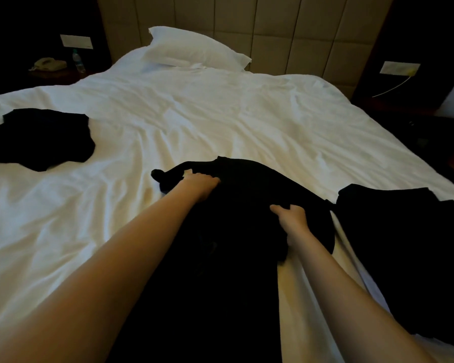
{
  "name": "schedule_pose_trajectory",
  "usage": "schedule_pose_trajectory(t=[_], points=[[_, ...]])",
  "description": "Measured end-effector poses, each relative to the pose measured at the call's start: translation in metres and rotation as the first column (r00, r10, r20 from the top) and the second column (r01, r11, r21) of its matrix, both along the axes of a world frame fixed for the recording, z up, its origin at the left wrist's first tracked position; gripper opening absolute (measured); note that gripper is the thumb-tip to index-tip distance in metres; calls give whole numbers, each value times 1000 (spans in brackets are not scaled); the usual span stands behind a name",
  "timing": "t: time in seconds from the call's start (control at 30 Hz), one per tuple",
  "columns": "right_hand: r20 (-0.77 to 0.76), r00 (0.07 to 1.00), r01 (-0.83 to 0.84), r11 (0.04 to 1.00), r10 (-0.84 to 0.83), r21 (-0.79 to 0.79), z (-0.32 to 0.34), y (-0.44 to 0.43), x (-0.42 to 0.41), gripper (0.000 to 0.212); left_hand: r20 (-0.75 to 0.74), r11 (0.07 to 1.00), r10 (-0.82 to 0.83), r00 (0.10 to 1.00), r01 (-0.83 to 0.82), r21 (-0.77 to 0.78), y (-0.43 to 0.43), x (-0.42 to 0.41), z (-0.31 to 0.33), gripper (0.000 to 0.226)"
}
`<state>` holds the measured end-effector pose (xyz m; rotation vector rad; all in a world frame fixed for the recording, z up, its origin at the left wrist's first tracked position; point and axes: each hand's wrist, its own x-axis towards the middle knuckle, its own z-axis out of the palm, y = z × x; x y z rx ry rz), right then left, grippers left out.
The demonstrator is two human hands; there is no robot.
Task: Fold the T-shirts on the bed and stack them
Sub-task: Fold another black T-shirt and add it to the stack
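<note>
- T-shirt in hand (236,247), black, lies near centre on the bed (220,113), running from the near edge toward the middle, bunched and not yet flat
- Left hand (199,183) is clenched on the fabric at the shirt's far left part, beside a twisted tail of cloth that may be a sleeve; too dark to confirm
- Right hand (290,218) is gripping a fold at the shirt's right side, fingers curled into the cloth
- Second black garment (42,137) lies far left on the bed, well apart and roughly squared; judged to be a folded piece and the likely stack site
- Third black garment (404,244) lies near right, just beside the held shirt, loose and unfolded as far as can be seen
- Handling, judged: light, limp knit with no stiffness; it will sag and crease wherever unsupported, and drag on the rumpled bed rather than slide; not fragile
- Hold points, judged: both shoulder seams or both hem corners, one per hand, so the body spreads evenly; a mid-panel grip only bunches it
- Risk, judged: black cloth in dim light hides seams and edges, so sleeves may fold in crooked
- Also present: pillow (194,48) against the far headboard (286,30); telephone (47,64) and bottle (78,61) on the far-left stand (55,74)
</note>
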<state>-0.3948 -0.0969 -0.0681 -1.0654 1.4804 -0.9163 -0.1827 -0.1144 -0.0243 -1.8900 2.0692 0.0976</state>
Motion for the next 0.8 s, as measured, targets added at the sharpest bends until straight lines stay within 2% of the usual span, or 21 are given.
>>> schedule_pose_trajectory(t=[0.07,0.13,0.2,0.23,0.3,0.37,0.43,0.47,0.57,0.63,0.73,0.8], points=[[-37,999,-15,996,12,-87,-1,0,-1,43,-7,998,45,999,-44,41,-6,5,2,42],[-106,994,-15,986,-3,-167,0,1,-4,34,60,993,42,997,-49,106,-9,10,4,45],[-135,991,-17,977,-13,-214,-1,1,-7,29,114,981,62,992,-81,178,-8,13,10,47],[-137,991,-17,975,-14,-222,-2,2,-9,28,92,977,89,992,-105,183,-7,13,12,46],[-140,989,20,975,-52,-223,-1,-1,-14,28,-104,975,180,978,-162,154,-11,11,21,47],[-139,982,96,969,-130,-227,3,-7,-18,31,-338,968,250,907,-235,85,-18,4,31,50],[-170,958,176,943,-229,-282,9,-14,-24,28,-465,967,204,862,-252,-43,-33,-9,40,40],[-202,938,207,923,-281,-323,12,-18,-28,25,-514,962,155,844,-248,-117,-41,-17,43,33],[-371,834,232,869,-409,-436,28,-29,-43,37,-604,917,34,796,-265,-298,-63,-45,45,22],[-495,744,205,859,-448,-470,35,-40,-52,30,-620,881,-1,785,-293,-372,-77,-63,36,18],[-737,585,72,926,-340,-370,41,-50,-57,18,-636,880,-10,772,-295,-371,-95,-81,10,22],[-807,550,35,972,-214,-234,39,-53,-54,29,-635,906,16,772,-280,-318,-101,-87,-15,28]])
